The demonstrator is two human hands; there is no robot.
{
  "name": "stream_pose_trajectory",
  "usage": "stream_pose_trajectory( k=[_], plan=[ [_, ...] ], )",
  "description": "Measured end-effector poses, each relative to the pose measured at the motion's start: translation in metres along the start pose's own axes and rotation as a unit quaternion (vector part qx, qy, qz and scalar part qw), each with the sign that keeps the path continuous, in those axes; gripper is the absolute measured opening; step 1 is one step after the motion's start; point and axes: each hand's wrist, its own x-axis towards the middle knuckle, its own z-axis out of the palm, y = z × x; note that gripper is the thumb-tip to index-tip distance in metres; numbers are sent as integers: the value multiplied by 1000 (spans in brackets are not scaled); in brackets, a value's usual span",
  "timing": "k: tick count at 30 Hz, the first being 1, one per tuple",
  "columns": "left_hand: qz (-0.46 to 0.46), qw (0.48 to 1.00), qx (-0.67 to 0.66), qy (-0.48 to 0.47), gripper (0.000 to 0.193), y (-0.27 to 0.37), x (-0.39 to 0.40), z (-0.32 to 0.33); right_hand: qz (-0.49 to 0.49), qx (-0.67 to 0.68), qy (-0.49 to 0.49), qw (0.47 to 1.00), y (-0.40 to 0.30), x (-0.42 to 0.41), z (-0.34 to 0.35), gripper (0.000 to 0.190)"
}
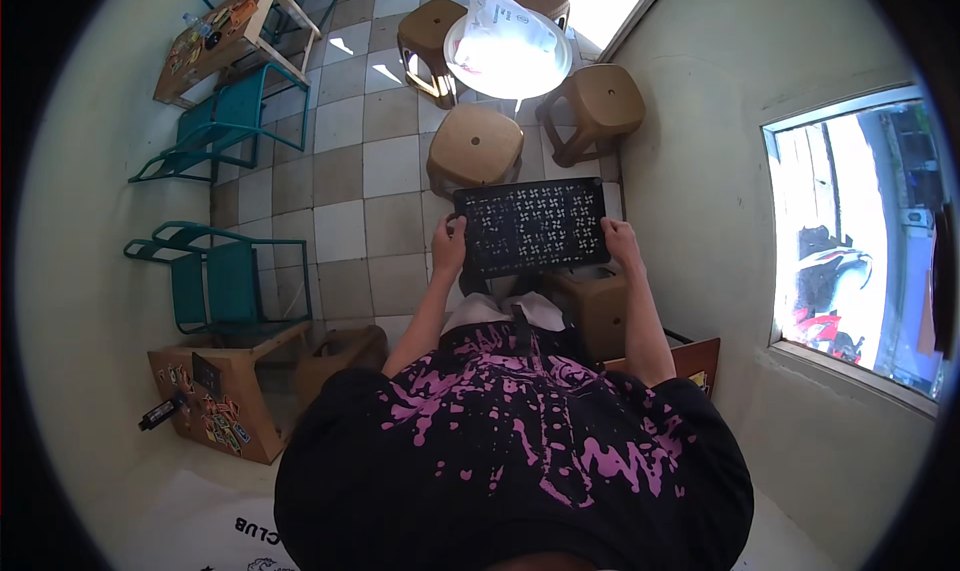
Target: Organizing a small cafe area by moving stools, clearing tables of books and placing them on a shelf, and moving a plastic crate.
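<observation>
A black perforated plastic tray or basket [532, 227] is held out level in front of my body. Pinwheel-shaped cutouts cover its base, and the pale floor shows through them. My left hand [450, 245] grips its left short side, thumb over the rim. On the opposite short side, my right hand [621, 242] has hold of the edge. Just beyond the tray stands a tan plastic stool [476, 143], its near legs partly hidden by the tray.
A round white table [517, 76] carries a plastic bag [499, 27]; more tan stools [611, 95] surround it. Teal metal chairs [232, 286] and wooden tables [217, 406] line the left wall. Another stool [592, 308] is close by my right leg. A window [847, 248] opens the right wall.
</observation>
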Motion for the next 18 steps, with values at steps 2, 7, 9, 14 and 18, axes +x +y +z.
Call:
stream_pose_trajectory(
  k=[2, 7, 9, 14, 18],
  plan=[
    [-7, 1000, -15, 23, 46, -1, 7, -14, -48, 41, -55, 996, 12, 10, 16, 37],
    [-19, 992, -39, 115, 45, -15, 18, -85, 62, 197, -224, 952, -48, -5, 63, 36],
    [-45, 993, -45, 104, 45, -19, 19, -110, 86, 203, -297, 929, -66, -9, 77, 36],
    [-21, 983, -51, 175, 42, -37, 12, -166, 56, 193, -327, 923, -119, -28, 106, 38],
    [-16, 974, -51, 219, 43, -49, -6, -190, 37, 183, -375, 908, -143, -34, 130, 41]
  ],
)
